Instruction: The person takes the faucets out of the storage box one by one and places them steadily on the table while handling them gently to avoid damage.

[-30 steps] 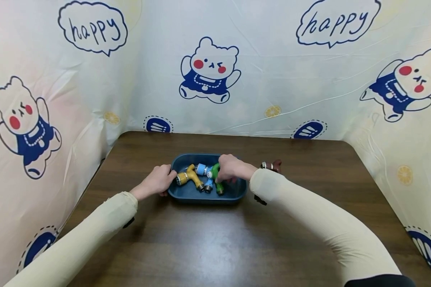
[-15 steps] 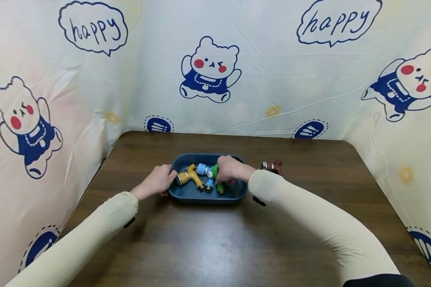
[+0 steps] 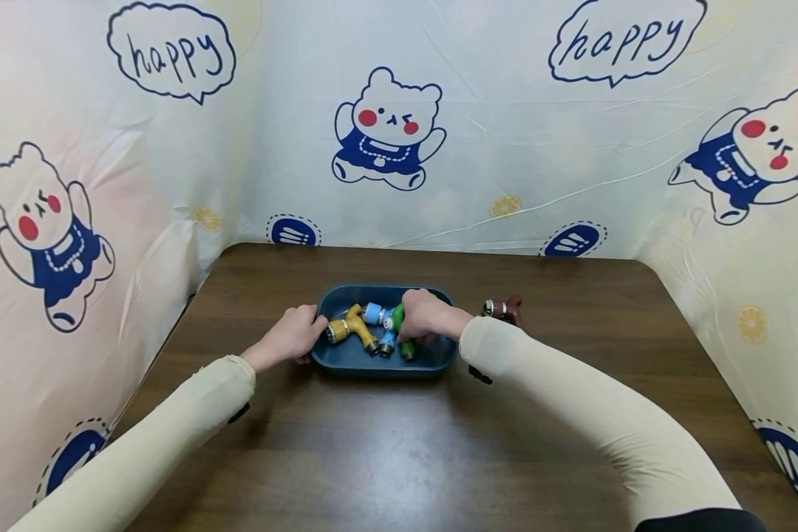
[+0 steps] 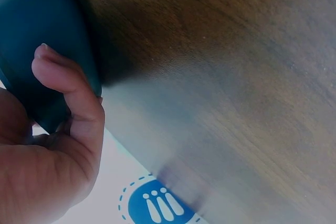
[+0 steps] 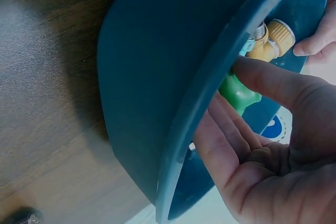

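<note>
In the head view my left hand (image 3: 292,332) grips the left end of a dark blue oval tub (image 3: 379,373). In the left wrist view its fingers curl against the tub's outer wall (image 4: 52,19). Inside the tub my right hand (image 3: 427,314) holds a green Y-shaped hose fitting (image 3: 399,318), partly hidden by the fingers. In the right wrist view, thumb and fingers lie on either side of the green fitting (image 5: 239,95). Left of it lie a blue Y-shaped fitting (image 3: 376,315) and a yellow one (image 3: 355,323), both with metal ends.
On the brown wooden table (image 3: 386,451), right of the tub, lies a dark red-brown fitting (image 3: 505,307), partly hidden behind the right sleeve (image 3: 499,343). A printed curtain (image 3: 479,148) hangs around the table's back and sides.
Over the last second my right hand has shifted very slightly left, still at the green fitting. The left hand, the tub and the other fittings look unchanged.
</note>
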Motion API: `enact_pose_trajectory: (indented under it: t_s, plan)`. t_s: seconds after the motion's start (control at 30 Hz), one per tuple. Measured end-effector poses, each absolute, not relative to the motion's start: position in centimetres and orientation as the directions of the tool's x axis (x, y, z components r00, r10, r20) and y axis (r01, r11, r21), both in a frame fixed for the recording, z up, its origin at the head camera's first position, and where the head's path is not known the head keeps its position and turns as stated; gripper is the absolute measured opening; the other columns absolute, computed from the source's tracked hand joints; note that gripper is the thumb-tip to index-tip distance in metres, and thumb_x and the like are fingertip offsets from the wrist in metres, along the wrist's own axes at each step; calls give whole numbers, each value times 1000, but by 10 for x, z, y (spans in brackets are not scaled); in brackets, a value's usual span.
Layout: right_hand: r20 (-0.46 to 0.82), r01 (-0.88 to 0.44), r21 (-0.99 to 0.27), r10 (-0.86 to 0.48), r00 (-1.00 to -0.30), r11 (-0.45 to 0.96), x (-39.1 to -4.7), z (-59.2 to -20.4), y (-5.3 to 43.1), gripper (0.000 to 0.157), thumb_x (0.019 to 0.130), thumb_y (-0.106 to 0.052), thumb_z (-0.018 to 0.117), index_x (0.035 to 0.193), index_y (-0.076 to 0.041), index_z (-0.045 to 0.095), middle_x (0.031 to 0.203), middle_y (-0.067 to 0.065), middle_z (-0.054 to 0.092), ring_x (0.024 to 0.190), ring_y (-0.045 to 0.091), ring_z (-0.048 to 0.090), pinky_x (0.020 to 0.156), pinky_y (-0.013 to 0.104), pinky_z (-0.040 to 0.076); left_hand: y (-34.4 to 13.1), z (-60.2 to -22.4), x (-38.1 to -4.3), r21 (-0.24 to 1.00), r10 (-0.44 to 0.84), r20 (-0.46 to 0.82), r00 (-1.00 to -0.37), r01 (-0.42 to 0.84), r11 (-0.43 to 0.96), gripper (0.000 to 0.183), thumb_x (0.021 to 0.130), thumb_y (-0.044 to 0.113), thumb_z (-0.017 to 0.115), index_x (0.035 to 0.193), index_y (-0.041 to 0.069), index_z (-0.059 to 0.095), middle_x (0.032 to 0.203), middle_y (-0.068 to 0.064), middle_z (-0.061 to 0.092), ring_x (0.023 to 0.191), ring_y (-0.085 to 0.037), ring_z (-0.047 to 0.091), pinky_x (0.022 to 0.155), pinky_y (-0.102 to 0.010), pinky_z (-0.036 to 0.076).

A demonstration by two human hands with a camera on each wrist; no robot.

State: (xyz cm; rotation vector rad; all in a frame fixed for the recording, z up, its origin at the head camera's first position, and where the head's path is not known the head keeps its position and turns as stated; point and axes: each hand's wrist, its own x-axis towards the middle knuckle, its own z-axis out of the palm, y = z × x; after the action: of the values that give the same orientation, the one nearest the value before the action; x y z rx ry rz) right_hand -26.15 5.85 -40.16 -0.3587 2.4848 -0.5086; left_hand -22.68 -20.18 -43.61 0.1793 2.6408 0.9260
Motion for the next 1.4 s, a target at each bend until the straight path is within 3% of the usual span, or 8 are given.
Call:
enact_pose_trajectory:
  t_s: [0.73, 1.03, 1.4]
  plan:
    - [-463, -134, -430, -346, -816, 893, -261, -403, 58, 20, 93, -14, 83, 95, -4, 66, 84, 12, 68, 69, 23, 74, 68, 36, 64, -202, -436, -228, 626, 233, -271, -934, 13, 780, 31, 111, 16, 40, 117, -9, 58, 83, -18, 65, 52, -22, 67, 49, -33, 59]
    - [-435, -169, -438, -373, -819, 883, -258, -408, 61, 20, 92, -16, 83, 95, -5, 67, 83, 10, 65, 66, 22, 72, 57, 29, 61, -202, -438, -227, 616, 216, -282, -935, -4, 788, 31, 111, 17, 41, 119, -9, 57, 84, -18, 64, 51, -21, 66, 49, -34, 59]
    - [-425, -153, -442, -356, -832, 884, -255, -405, 62, 20, 92, -16, 84, 89, -5, 67, 81, 12, 67, 70, 28, 75, 60, 35, 63, -202, -438, -227, 623, 218, -266, -939, 5, 782, 30, 110, 16, 41, 115, -8, 58, 83, -19, 65, 49, -21, 66, 47, -34, 58]
